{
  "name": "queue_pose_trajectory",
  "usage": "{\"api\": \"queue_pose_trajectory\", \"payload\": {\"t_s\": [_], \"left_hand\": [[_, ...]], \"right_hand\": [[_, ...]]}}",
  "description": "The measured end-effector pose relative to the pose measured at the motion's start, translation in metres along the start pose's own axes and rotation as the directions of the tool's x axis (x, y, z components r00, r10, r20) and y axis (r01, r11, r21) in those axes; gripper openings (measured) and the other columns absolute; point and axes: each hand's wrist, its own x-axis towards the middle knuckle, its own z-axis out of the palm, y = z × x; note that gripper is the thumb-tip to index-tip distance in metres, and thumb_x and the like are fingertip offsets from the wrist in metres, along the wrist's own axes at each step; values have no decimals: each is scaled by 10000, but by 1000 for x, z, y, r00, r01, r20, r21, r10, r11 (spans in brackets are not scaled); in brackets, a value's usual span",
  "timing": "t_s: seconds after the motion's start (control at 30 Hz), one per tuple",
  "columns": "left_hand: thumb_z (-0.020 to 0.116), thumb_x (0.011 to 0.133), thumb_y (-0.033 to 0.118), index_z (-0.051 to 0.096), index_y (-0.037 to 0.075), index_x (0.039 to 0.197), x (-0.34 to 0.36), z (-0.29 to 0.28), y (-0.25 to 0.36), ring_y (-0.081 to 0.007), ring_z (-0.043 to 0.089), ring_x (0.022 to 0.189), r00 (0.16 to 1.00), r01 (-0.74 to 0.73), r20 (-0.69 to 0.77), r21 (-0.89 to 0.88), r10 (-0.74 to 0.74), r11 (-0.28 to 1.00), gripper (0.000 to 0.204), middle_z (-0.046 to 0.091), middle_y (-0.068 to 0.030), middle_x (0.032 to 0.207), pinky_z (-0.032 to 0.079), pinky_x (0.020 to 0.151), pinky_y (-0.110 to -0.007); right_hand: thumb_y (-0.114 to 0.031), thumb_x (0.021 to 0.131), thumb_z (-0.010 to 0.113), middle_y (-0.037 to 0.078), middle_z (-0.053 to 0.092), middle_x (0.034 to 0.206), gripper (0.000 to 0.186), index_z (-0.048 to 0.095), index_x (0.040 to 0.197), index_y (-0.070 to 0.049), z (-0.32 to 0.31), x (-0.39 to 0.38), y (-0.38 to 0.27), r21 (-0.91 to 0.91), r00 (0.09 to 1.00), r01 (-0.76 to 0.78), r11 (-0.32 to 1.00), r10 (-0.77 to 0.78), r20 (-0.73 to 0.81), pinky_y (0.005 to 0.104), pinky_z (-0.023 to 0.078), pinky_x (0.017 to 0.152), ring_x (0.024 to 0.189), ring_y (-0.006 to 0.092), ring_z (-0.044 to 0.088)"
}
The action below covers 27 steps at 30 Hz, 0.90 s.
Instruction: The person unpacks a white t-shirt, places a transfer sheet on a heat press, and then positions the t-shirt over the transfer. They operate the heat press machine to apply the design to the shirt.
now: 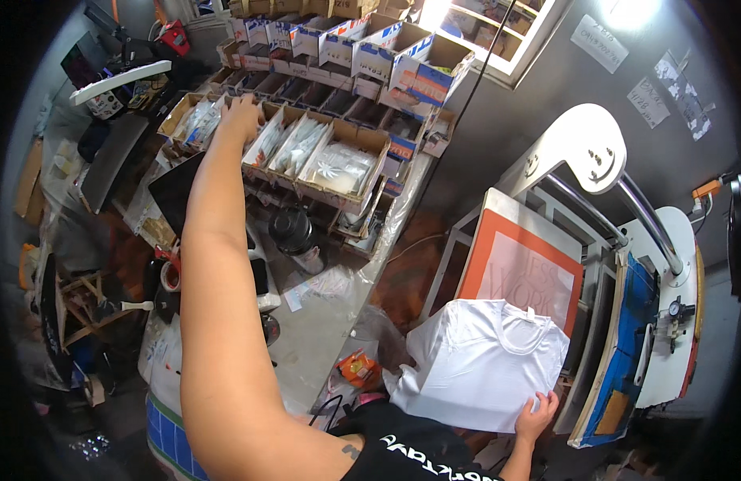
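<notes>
My left arm stretches far forward, and my left hand (240, 119) is at the row of cardboard bins, over the compartments at the row's left end. Its fingertips dip among the bin walls, so whether they hold anything is hidden. Clear plastic packets (200, 120) fill the bin beside it. A white T-shirt (486, 365) lies on the heat press's lower bed, collar facing away from me. On the shirt's lower right corner rests my right hand (537, 415), fingers apart on the cloth.
The heat press's white arm (575, 148) rises at the right, its blue-covered platen (623, 345) swung aside. An orange-bordered sheet (514, 268) lies beyond the shirt. A black bottle (294, 232) stands on the table below the bins. More cardboard bins (374, 52) are stacked behind.
</notes>
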Motion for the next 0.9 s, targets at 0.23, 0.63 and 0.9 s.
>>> {"api": "queue_pose_trajectory", "payload": {"t_s": [0.23,0.63,0.9], "left_hand": [[728,771,79,750,152,941,19,27,-35,-332,331,1428,979,74,-196,60,-61,995,187,385,-120,1538,341,1081,-612],[816,682,54,709,44,884,29,-21,-64,-259,714,811,969,-35,-225,-542,-104,840,229,737,-166,865,553,748,-375],[816,750,164,740,14,974,33,-13,-73,-270,696,828,992,-23,-128,-306,-17,952,280,735,-147,927,537,783,-379]], "right_hand": [[-19,799,637,239,488,1315,246,626,1038,38,3,27,-19,24,999,46,999,-46,-5,478,379,1070,1257,421,473],[-66,821,636,212,504,1322,233,636,1039,16,15,37,-19,27,996,90,996,-90,-13,456,404,1051,1243,402,496],[-68,830,635,216,504,1321,229,630,1043,16,16,40,-20,14,998,66,998,-66,7,456,387,1067,1248,406,488]]}}
